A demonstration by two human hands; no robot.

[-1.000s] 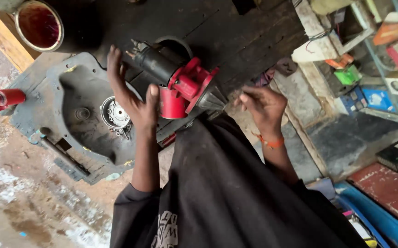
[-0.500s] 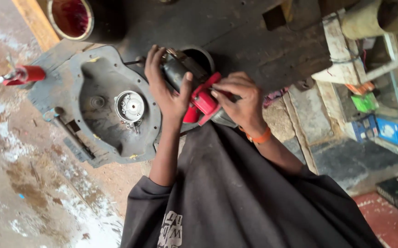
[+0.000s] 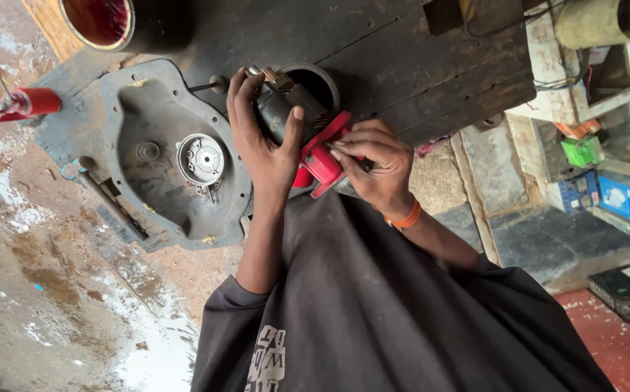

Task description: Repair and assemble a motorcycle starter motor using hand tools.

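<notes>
My left hand (image 3: 264,145) wraps around the dark cylindrical body of a small electric motor (image 3: 286,105), thumb across its side. A metal shaft end sticks out at the motor's far end. My right hand (image 3: 376,163), with an orange band at the wrist, pinches the red plastic end piece (image 3: 322,163) fitted on the motor's near end. The motor is held just above the edge of a dark wooden bench (image 3: 402,65), over a round opening (image 3: 322,80). My dark shirt fills the lower part of the view.
A grey metal casing (image 3: 140,116) with a round hub (image 3: 202,160) lies to the left on the bench. A red-handled tool (image 3: 24,101) lies beyond it, a red-lined tub (image 3: 100,18) at the top. Shelves with boxes (image 3: 605,189) stand at right. Wet floor (image 3: 53,290) lies at lower left.
My right hand, apart from the motor a second ago, has come in and closed on the red end piece. My left hand has shifted from open-fingered support to a grip on the body.
</notes>
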